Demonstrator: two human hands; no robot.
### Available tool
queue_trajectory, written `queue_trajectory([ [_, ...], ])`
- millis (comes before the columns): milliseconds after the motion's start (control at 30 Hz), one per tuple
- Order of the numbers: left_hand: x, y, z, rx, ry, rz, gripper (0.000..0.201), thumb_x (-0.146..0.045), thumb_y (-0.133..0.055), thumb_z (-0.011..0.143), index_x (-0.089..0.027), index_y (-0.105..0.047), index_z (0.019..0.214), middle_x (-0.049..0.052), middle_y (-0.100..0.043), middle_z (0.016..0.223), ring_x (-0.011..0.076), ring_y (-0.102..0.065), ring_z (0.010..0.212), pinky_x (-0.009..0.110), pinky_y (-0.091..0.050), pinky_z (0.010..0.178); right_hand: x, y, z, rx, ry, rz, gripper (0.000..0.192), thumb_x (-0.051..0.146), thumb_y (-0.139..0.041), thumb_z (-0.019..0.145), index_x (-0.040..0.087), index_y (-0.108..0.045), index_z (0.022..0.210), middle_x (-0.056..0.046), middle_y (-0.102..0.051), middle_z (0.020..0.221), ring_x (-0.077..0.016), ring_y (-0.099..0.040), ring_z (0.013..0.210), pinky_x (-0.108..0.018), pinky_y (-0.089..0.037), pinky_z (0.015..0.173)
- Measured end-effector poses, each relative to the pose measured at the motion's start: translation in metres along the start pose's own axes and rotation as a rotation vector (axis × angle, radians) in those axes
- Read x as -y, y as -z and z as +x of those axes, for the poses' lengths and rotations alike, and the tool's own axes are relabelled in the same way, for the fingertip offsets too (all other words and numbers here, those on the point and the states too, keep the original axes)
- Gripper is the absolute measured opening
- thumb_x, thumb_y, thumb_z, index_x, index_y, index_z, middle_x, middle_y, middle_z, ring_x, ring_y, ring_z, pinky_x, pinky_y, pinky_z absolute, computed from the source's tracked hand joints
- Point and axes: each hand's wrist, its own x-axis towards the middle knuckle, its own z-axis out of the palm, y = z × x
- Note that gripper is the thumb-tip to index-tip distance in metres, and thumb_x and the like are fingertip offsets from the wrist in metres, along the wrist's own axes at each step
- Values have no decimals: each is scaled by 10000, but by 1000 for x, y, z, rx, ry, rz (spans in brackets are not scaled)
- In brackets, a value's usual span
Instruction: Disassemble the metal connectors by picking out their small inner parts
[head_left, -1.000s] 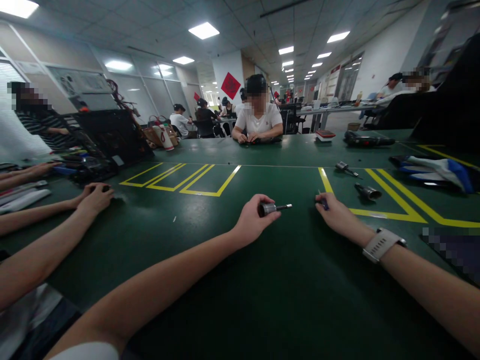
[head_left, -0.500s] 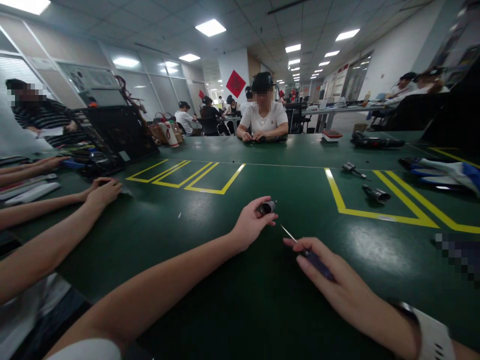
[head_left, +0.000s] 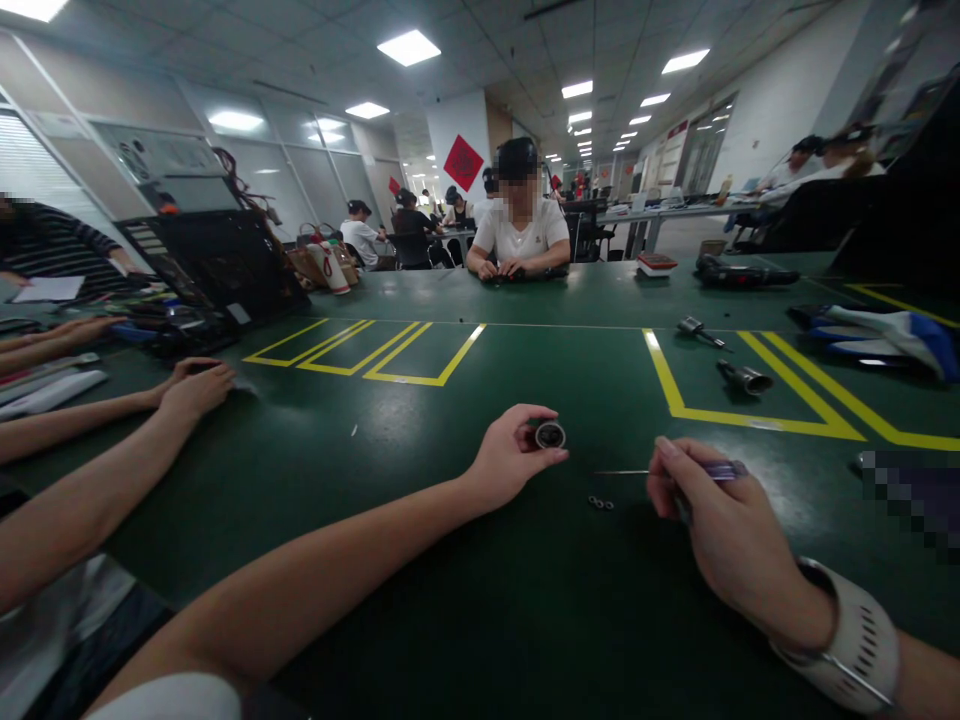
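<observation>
Left hand (head_left: 510,462) has turned the cylinder (head_left: 550,435) so its open end now faces the camera, pinched at mid surface (head_left: 420,600). Right hand (head_left: 720,530), pinching the screwdriver (head_left: 675,471), has swung its tip toward the opening; two small bits (head_left: 600,502) now lie between the hands.

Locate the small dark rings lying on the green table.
Head view: the small dark rings lie on the green table, right of centre, between the left hand and right hand.
</observation>
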Motion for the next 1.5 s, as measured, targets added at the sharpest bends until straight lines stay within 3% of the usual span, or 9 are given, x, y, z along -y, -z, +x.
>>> queue_trajectory([
  [167,4,0,1,-25,4,27,439,-167,-705,678,-154,-514,1072,69,-626,993,178,-631,908,369,-515,832,1,-1,2,50,116,-165,268,437,-444,876,225,-580,784,-5,-601,701,-162,-560,652,-283,-454,575],
  [367,7,1,6,-211,2,52,431,-190,-713,662,-151,-519,1045,56,-626,938,189,-625,893,395,-516,826,2,-14,5,293,474,-687,113,279,-531,840,214,-601,901,-66,-609,909,-212,-572,803,-374,-502,690],
  [467,7,-1,7,-245,-2,42,410,-181,-705,665,-150,-522,1030,54,-624,935,182,-623,880,396,-514,826,1,-23,8,364,581,-920,196,297,-601,804,179,-587,960,-92,-592,937,-228,-564,791,-394,-513,662],
  [667,5,-2,7,-220,4,64,414,-182,-698,669,-153,-515,1039,61,-627,975,182,-625,908,390,-511,839,0,-28,38,446,667,-1130,101,204,-473,881,191,-572,890,-54,-575,884,-162,-554,701,-267,-469,559],
  [867,3,1,6,-171,45,94,419,-195,-695,678,-161,-507,1051,66,-628,988,190,-632,909,391,-525,815,-12,-7,93,359,607,-1206,166,235,-419,905,184,-575,882,-65,-572,877,-176,-561,741,-284,-448,628],
  [1100,4,2,5,-136,52,108,433,-206,-695,683,-167,-501,1068,70,-626,1003,196,-630,922,393,-532,805,-34,32,139,193,412,-1283,228,259,-401,905,146,-596,867,-110,-589,881,-216,-583,744,-313,-434,607],
  [1267,4,2,5,-115,64,102,404,-216,-684,697,-182,-513,1061,62,-627,1010,194,-628,929,387,-536,802,-20,50,163,77,301,-1272,252,335,-402,923,185,-600,967,-70,-614,971,-196,-597,858,-313,-470,705],
  [1400,1,2,5,-119,69,97,407,-203,-687,693,-180,-512,1061,65,-623,1019,198,-624,934,382,-534,802,-3,80,203,-112,118,-1291,303,326,-516,886,161,-535,1140,-78,-572,1130,-200,-585,952,-406,-489,797],
  [1500,-2,1,5,-109,84,110,382,-183,-673,704,-177,-519,1053,73,-605,1061,197,-613,956,373,-530,809,-2,99,232,-136,-19,-1289,304,303,-514,890,157,-531,1156,-83,-562,1153,-203,-584,971,-405,-493,801],
])
